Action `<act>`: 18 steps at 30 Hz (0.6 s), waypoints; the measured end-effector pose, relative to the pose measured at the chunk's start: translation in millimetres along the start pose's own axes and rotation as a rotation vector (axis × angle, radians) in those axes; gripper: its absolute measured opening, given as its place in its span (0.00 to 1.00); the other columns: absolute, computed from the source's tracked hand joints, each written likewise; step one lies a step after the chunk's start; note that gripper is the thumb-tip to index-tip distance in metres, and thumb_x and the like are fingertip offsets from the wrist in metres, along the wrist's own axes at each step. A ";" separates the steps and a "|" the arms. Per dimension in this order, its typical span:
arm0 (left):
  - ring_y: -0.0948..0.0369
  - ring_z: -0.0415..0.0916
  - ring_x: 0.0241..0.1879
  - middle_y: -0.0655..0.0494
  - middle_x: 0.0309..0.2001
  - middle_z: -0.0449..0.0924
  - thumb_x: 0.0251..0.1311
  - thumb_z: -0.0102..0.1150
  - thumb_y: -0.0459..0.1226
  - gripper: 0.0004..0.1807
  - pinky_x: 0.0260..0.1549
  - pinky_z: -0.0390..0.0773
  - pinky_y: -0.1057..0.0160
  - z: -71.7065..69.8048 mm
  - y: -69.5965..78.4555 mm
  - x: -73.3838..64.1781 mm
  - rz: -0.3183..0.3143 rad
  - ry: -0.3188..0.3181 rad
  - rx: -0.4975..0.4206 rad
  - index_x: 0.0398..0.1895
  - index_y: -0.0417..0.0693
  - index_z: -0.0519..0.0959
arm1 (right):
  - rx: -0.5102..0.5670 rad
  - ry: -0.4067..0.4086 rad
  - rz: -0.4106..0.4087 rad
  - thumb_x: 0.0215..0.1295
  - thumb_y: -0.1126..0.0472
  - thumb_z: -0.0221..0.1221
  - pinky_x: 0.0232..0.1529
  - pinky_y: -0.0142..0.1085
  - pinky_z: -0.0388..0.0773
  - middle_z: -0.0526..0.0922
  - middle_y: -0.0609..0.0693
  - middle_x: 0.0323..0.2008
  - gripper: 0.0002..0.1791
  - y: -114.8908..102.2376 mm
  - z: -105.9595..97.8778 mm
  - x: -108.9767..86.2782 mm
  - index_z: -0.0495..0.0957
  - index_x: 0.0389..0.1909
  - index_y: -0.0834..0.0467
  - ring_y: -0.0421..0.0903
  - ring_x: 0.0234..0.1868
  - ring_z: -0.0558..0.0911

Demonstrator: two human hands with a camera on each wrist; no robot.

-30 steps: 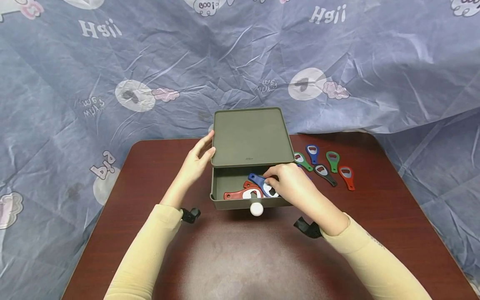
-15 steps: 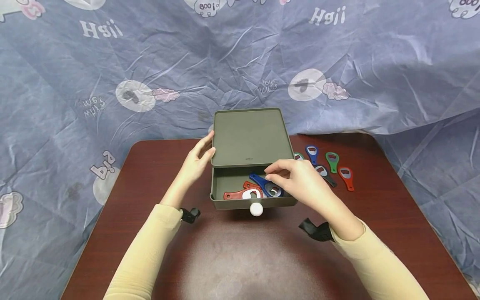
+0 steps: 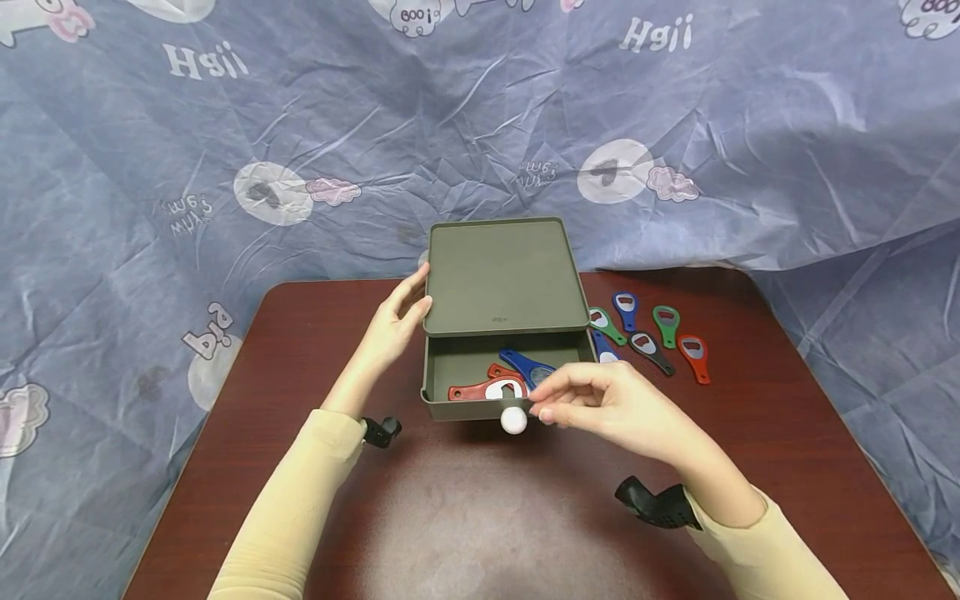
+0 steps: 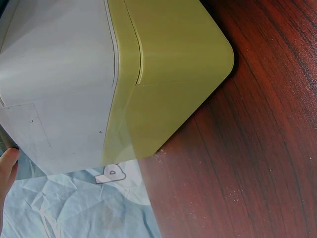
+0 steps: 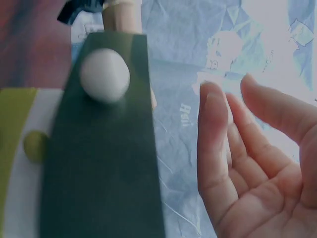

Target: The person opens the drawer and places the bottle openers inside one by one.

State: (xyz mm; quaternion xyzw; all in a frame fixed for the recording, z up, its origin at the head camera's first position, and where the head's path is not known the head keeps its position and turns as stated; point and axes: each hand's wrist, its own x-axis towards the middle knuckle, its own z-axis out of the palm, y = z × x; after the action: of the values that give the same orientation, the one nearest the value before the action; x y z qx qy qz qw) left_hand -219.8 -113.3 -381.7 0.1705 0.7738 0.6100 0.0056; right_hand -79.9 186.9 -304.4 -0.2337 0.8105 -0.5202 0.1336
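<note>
A drawer box with a dark green top (image 3: 506,275) stands on the table, its green drawer (image 3: 465,410) pulled out. Inside lie red bottle openers (image 3: 487,389) and a blue bottle opener (image 3: 525,364), partly hidden by my right hand. My left hand (image 3: 386,329) rests with extended fingers against the box's left side; only a bit of that hand (image 4: 7,168) shows in the left wrist view. Just right of the white round knob (image 3: 513,420) is my right hand (image 3: 618,408). In the right wrist view, its fingers and thumb stand apart with nothing between them, beside the knob (image 5: 105,75).
Several bottle openers lie right of the box: green (image 3: 666,323), blue (image 3: 626,308), black (image 3: 649,350) and red (image 3: 695,357). White (image 4: 54,124) and yellow (image 4: 183,89) tiers sit below the green one. A printed blue cloth (image 3: 480,125) hangs behind the table.
My right hand has let go of the blue bottle opener, leaving it in the drawer, and come back toward the knob. The left hand has stayed on the box.
</note>
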 end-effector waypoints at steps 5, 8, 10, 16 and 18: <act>0.53 0.58 0.74 0.50 0.76 0.58 0.74 0.48 0.37 0.29 0.70 0.64 0.50 0.8 1.0 -0.1 -0.002 0.003 -0.001 0.76 0.51 0.59 | 0.051 -0.102 -0.027 0.65 0.59 0.64 0.38 0.38 0.86 0.88 0.47 0.34 0.06 13.5 16.5 -10.3 0.83 0.41 0.55 0.40 0.34 0.87; 0.51 0.58 0.74 0.48 0.76 0.58 0.74 0.48 0.36 0.29 0.70 0.65 0.49 0.8 1.0 -0.4 -0.001 0.002 -0.003 0.76 0.50 0.58 | 0.093 -0.146 -0.006 0.67 0.59 0.62 0.38 0.39 0.86 0.88 0.49 0.34 0.06 25.6 26.9 -12.5 0.83 0.40 0.57 0.40 0.33 0.87; 0.51 0.58 0.74 0.48 0.75 0.58 0.74 0.48 0.36 0.29 0.69 0.65 0.48 1.0 1.0 -0.6 -0.002 0.000 -0.006 0.77 0.50 0.58 | 0.140 -0.168 0.026 0.68 0.60 0.61 0.38 0.38 0.86 0.88 0.51 0.34 0.08 35.2 34.4 -12.3 0.83 0.40 0.60 0.40 0.33 0.86; 0.50 0.57 0.74 0.48 0.76 0.57 0.74 0.48 0.36 0.29 0.70 0.64 0.48 1.2 0.9 -0.6 -0.009 -0.003 -0.018 0.77 0.50 0.58 | 0.274 -0.163 0.093 0.71 0.61 0.57 0.37 0.37 0.86 0.87 0.64 0.36 0.14 63.1 55.9 -7.0 0.80 0.45 0.70 0.40 0.32 0.86; 0.51 0.57 0.74 0.49 0.76 0.56 0.74 0.47 0.36 0.29 0.70 0.64 0.48 1.1 1.1 -1.1 -0.010 -0.004 -0.019 0.77 0.50 0.58 | 0.327 -0.147 0.106 0.73 0.60 0.55 0.38 0.37 0.86 0.85 0.69 0.37 0.18 68.1 60.8 -5.3 0.77 0.50 0.73 0.42 0.33 0.87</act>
State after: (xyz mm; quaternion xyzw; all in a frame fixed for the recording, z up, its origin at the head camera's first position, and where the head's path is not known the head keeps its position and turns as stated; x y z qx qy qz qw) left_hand -218.2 -112.3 -381.1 0.1677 0.7688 0.6170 0.0120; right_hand -63.8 165.9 -391.9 -0.2035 0.7143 -0.6187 0.2560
